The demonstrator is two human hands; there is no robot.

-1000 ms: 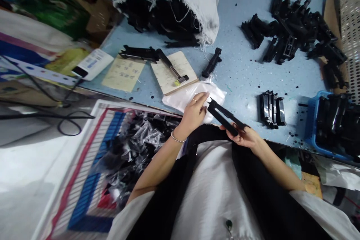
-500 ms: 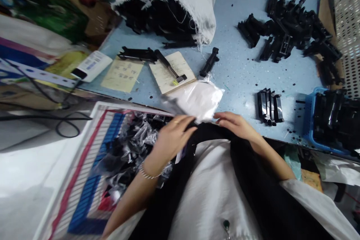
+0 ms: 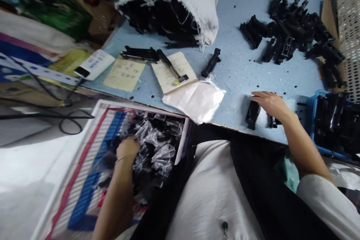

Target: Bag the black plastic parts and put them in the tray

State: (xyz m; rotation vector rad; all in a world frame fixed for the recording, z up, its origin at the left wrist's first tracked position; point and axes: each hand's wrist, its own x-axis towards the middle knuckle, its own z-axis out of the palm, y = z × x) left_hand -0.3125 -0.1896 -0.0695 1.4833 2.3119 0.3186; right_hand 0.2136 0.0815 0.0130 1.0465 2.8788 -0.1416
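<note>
The two hands, together at the near table edge half a second ago, have split apart. The left hand (image 3: 128, 148) has dropped off the table (image 3: 239, 67) into the striped woven sack (image 3: 84, 180) and is sunk among the wrapped black parts (image 3: 157, 138). Its fingers are buried, so I cannot tell whether they are spread or closed. The long black part held a second ago is no longer in either hand. The right hand (image 3: 271, 105) has moved out to the small row of black parts (image 3: 252, 114) and lies on it with fingers stretched out, not closed round any one.

The stack of clear bags (image 3: 197, 99) lies untouched between the hands. A blue basket (image 3: 312, 120) sits just beside the right wrist. The big heap of black parts (image 3: 292, 30), a lone part (image 3: 211, 62) and the notepad (image 3: 171, 71) lie farther back, clear of both hands.
</note>
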